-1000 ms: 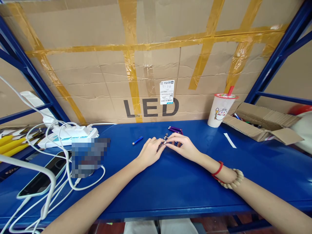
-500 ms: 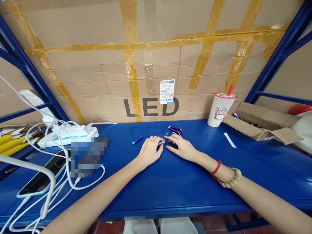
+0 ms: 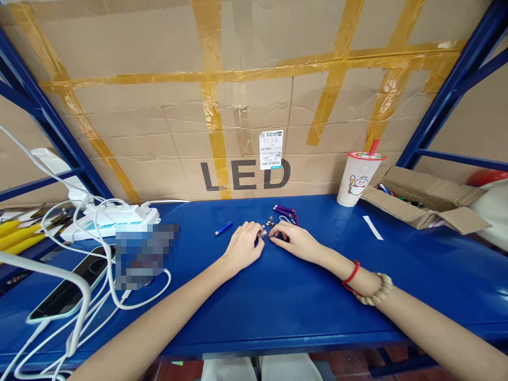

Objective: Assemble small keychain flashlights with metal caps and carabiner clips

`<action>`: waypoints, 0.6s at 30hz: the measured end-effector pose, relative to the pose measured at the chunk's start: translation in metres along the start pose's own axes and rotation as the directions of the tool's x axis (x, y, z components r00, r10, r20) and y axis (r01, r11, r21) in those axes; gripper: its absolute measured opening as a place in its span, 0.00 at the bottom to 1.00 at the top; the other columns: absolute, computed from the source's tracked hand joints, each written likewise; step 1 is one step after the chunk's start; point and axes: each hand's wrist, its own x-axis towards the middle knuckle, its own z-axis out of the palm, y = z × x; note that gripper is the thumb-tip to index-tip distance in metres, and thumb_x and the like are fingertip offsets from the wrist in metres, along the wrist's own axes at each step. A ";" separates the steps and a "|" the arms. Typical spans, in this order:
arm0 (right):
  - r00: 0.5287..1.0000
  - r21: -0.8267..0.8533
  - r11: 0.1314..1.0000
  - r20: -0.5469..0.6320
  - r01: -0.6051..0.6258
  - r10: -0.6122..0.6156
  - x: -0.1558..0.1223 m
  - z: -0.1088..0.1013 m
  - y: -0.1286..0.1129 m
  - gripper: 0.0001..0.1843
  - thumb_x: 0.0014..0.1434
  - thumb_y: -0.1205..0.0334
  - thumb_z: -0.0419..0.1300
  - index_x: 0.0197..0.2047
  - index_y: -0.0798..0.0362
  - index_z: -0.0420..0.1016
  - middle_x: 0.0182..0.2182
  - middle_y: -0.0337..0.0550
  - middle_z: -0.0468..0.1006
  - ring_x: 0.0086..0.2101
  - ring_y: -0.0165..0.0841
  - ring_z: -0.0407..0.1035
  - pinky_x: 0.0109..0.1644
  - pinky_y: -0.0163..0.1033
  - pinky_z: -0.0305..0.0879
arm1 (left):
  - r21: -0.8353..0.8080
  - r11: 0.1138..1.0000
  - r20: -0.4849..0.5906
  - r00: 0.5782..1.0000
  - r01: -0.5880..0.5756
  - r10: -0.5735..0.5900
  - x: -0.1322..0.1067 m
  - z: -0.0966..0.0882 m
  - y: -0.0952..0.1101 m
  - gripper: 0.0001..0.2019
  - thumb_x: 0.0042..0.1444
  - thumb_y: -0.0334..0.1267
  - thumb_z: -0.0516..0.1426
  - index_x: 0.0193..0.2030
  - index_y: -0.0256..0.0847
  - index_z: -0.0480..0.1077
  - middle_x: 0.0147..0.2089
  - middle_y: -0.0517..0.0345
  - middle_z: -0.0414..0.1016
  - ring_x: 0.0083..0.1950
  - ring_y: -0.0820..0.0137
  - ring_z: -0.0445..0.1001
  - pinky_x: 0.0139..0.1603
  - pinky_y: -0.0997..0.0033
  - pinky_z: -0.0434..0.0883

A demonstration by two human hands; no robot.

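Note:
My left hand [image 3: 244, 246] rests on the blue table with its thumb and fingers curled around small silvery pieces [image 3: 262, 233] that look like button cells. Close beside it, my right hand [image 3: 292, 239] has thumb and fingertips drawn together; whether something tiny sits between them is hidden. Several more small, shiny metal pieces [image 3: 270, 223] lie loose just beyond the fingertips. Behind my right hand are several slim purple metal tubes [image 3: 284, 208], one with a pale cord loop [image 3: 284, 218]. A single blue metal tube [image 3: 224, 228] lies left of my left hand.
A drink cup [image 3: 357, 179] with a red straw stands at the back right, near an open cardboard box [image 3: 416, 198] and a white paper strip [image 3: 373, 228]. To the left are a white power strip [image 3: 115, 219], tangled cables, and a phone [image 3: 73, 283]. Taped cardboard [image 3: 159, 132] forms the back.
My right fingertips have drawn back slightly from the loose metal pieces and closed together, leaving more of those pieces in sight. My left hand has stayed nearly still.

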 end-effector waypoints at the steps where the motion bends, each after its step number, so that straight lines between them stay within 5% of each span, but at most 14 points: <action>1: 1.000 0.006 1.000 0.008 -0.008 0.008 0.000 -0.001 0.000 0.08 0.59 0.58 0.53 0.39 0.49 0.71 0.33 0.39 0.71 0.29 0.27 0.65 0.33 0.34 0.62 | 0.001 1.000 0.006 1.000 -0.001 0.001 0.000 0.000 0.000 0.04 0.54 0.29 0.48 0.34 0.40 0.61 0.36 0.56 0.68 0.40 0.66 0.65 0.42 0.66 0.64; 18: 0.995 0.091 0.991 0.024 -0.098 0.097 0.002 0.002 0.006 0.09 0.55 0.55 0.58 0.38 0.47 0.76 0.34 0.36 0.76 0.27 0.26 0.65 0.29 0.32 0.59 | 0.002 0.999 0.074 0.997 0.037 -0.037 0.000 -0.005 0.004 0.04 0.55 0.29 0.47 0.32 0.40 0.57 0.33 0.58 0.66 0.35 0.68 0.66 0.34 0.70 0.64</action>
